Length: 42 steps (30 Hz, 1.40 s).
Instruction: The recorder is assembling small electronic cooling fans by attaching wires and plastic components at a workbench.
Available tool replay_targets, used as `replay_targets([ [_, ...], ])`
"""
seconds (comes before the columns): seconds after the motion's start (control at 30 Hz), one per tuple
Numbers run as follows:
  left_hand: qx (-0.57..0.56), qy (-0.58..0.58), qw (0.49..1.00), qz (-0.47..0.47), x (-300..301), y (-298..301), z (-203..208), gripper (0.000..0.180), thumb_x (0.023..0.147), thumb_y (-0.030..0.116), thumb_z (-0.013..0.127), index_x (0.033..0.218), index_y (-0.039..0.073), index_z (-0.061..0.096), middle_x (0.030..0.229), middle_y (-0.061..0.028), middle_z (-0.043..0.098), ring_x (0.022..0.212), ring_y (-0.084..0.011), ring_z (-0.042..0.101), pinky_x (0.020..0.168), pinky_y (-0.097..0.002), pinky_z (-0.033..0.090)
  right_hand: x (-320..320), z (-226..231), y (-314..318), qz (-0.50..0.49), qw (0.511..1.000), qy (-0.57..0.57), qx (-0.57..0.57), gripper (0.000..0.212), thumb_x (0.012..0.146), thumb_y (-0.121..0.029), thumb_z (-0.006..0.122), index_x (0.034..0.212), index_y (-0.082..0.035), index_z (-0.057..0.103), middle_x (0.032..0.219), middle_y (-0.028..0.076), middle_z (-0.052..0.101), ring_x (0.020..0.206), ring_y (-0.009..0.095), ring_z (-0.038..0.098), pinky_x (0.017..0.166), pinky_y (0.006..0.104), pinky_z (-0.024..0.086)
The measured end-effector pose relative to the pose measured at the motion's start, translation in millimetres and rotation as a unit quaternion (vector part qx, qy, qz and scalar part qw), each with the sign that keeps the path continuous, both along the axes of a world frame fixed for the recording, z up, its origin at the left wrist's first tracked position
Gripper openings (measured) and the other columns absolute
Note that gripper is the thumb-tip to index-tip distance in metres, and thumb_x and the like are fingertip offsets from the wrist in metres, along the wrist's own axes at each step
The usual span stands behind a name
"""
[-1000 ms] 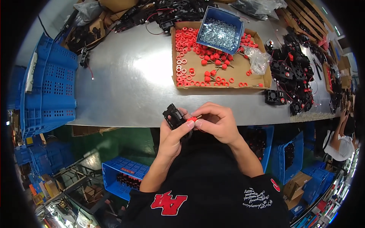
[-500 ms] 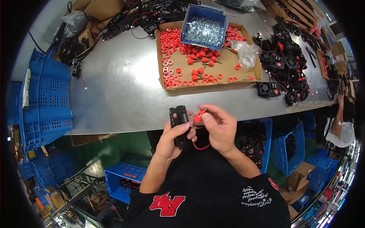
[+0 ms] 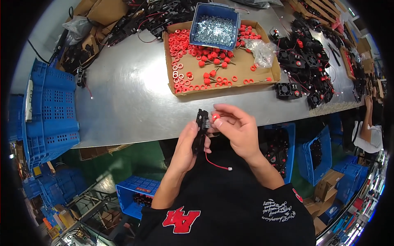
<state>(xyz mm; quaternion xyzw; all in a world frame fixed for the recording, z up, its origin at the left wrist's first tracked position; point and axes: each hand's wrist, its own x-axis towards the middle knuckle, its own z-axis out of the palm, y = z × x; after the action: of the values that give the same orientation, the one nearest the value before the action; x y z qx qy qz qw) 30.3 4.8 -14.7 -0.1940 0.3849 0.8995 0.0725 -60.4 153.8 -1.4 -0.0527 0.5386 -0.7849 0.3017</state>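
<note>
Between the metal bench's front edge and my body, my left hand (image 3: 184, 147) is wrapped round a narrow black plastic part (image 3: 201, 123), which stands on its edge. A red cable (image 3: 215, 163) with a small white connector hangs from it. Close against the part's right side, the thumb and fingers of my right hand (image 3: 243, 133) pinch a red knob (image 3: 215, 117). My fingers cover most of that knob, and whether it touches the black part cannot be made out.
A cardboard tray (image 3: 246, 87) of red rings and knobs lies ahead, with a blue bin (image 3: 192, 35) of metal nuts on it. Black fan units (image 3: 288, 91) are heaped on the right. A blue crate (image 3: 57, 108) stands at left. Another person (image 3: 369, 133) is at far right.
My left hand has turned the black part onto its edge. My right hand has brought the red knob up to its side. The cable's connector now hangs free.
</note>
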Motion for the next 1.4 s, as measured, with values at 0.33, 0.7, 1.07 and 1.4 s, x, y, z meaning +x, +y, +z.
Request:
replay_targets([
  [0.33, -0.196, 0.044, 0.979, 0.028, 1, 7, -6, 0.042, 0.104, 0.029, 0.043, 0.135, 0.0, 0.044, 0.105, -0.0034, 0.055, 0.079, -0.0076, 0.049, 0.069, -0.0245, 0.042, 7, -3, 0, -0.03, 0.955, 0.255, 0.148, 0.023, 0.086, 0.005, 0.069, 0.109, 0.003, 0.071, 0.103, 0.012, 0.065, 0.086, 0.016, 0.07, 0.075, 0.0263, 0.06],
  [0.7, -0.26, 0.013, 0.965, -0.012, 0, 4, -4, 0.037, 0.106, 0.03, 0.04, 0.13, 0.002, 0.044, 0.096, -0.0013, 0.05, 0.074, -0.0059, 0.045, 0.062, -0.022, 0.039, 8, 0, -1, -0.052, 0.899, 0.387, 0.2, 0.021, 0.081, 0.001, 0.075, 0.103, 0.0, 0.074, 0.093, 0.01, 0.069, 0.076, 0.014, 0.069, 0.067, 0.0259, 0.057],
  [1.07, -0.389, 0.004, 0.921, -0.032, -4, 7, 6, 0.033, 0.105, 0.024, 0.044, 0.126, -0.003, 0.043, 0.108, -0.0125, 0.057, 0.092, -0.0177, 0.057, 0.083, -0.0324, 0.048, 11, -9, 4, -0.037, 0.948, 0.297, 0.108, 0.026, 0.085, 0.007, 0.07, 0.11, 0.005, 0.068, 0.107, 0.014, 0.066, 0.091, 0.017, 0.07, 0.078, 0.0275, 0.061],
  [1.4, -0.693, 0.08, 0.715, -0.044, -24, 17, 7, 0.041, 0.095, 0.02, 0.059, 0.12, -0.007, 0.043, 0.111, -0.0264, 0.049, 0.092, -0.0448, 0.061, 0.073, -0.0483, 0.052, 1, -33, 7, -0.089, 0.934, 0.303, 0.167, 0.043, 0.084, 0.005, 0.069, 0.125, 0.001, 0.061, 0.094, 0.01, 0.069, 0.091, 0.018, 0.071, 0.075, 0.0282, 0.057],
])
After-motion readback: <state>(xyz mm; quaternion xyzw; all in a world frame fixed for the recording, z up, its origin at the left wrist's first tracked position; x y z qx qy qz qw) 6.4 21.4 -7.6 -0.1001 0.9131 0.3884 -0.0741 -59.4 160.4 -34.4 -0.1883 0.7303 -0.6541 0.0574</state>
